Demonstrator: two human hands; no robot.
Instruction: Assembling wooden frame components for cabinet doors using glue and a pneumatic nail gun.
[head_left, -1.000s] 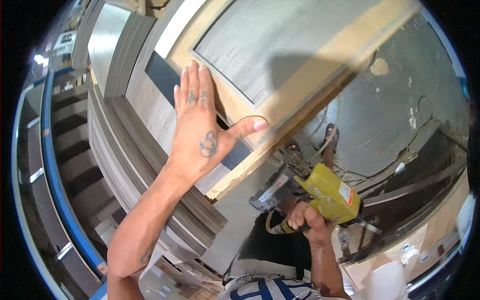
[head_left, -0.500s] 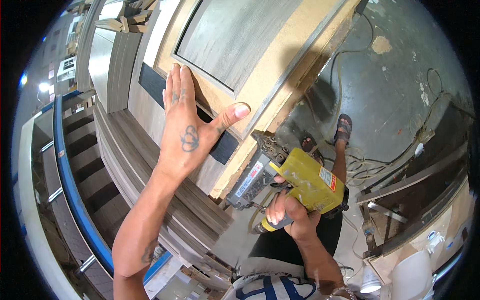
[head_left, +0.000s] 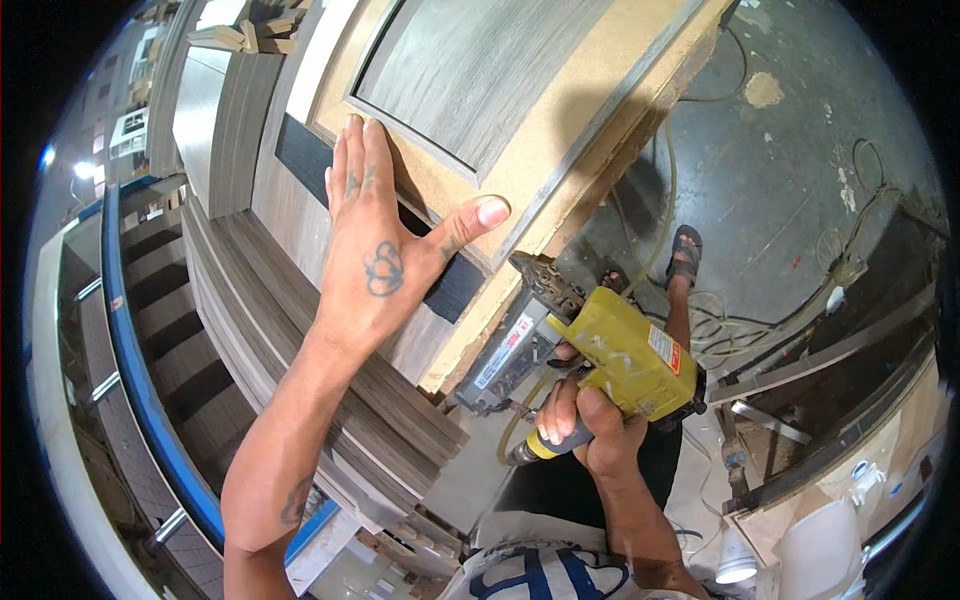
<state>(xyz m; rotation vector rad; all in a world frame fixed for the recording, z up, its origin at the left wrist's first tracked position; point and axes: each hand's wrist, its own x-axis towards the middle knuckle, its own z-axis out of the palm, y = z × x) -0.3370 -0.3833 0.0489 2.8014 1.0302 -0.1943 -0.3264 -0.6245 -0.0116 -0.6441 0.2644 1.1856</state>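
Observation:
My left hand (head_left: 385, 250) lies flat, fingers spread, on a tan door panel (head_left: 540, 130) with a grey wood-grain inset and a grey trim strip; the thumb rests on the tan frame near the panel's edge. My right hand (head_left: 585, 425) grips the handle of a yellow pneumatic nail gun (head_left: 610, 350). The gun's nose touches the panel's raw edge just right of my left thumb. A yellowish air hose (head_left: 520, 430) hangs from the gun's handle.
The panel lies on a tall stack of grey wood-grain door panels (head_left: 300, 350). A blue rail (head_left: 140, 380) and steps run along the left. Coiled hoses and cables (head_left: 760, 320) lie on the concrete floor beside my sandalled feet (head_left: 685, 255). White containers (head_left: 810, 545) stand lower right.
The nail gun has risen from low near my body up to the panel's edge. My left hand stays pressed flat on the panel.

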